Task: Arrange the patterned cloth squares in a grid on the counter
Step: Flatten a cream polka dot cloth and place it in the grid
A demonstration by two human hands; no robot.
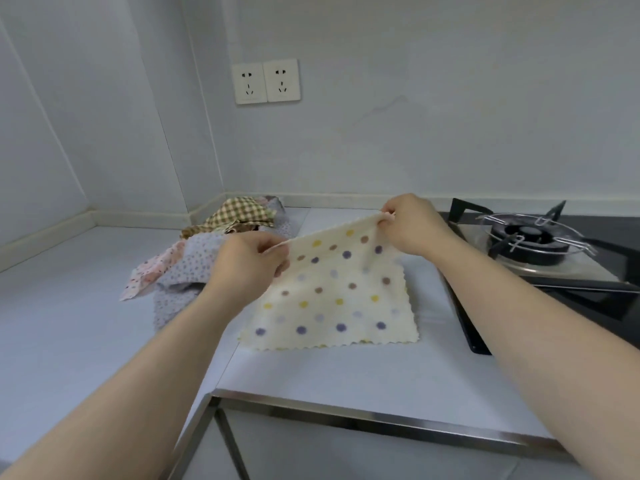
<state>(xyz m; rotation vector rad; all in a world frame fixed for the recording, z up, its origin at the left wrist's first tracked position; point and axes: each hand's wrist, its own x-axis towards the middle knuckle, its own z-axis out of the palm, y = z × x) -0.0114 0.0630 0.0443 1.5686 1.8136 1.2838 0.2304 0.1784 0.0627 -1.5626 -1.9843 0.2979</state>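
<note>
The cream polka-dot cloth sat at the middle of the white counter, its near edge lying flat on the surface and its far edge lifted and pulled taut. The left hand pinched the far left corner between thumb and curled fingers, and the right hand pinched the far right corner the same way, held a little higher and further back. The cloth was square, with zigzag-cut edges and rows of soft dots in purple, yellow, brown and pale lilac on a cream ground.

Just to its left lay a loose pile of other squares. A grey-lilac speckled cloth was bunched at the front, partly behind the left wrist, a pink patterned cloth spread out from under it to the left, and a brown-and-cream checked cloth lay crumpled at the back near the wall.

To the right, close beside the dotted cloth, a black glass hob carried a gas burner with a wire pan support. A metal trim ran along the counter's front edge, and a double wall socket was mounted on the pale wall above the pile
</note>
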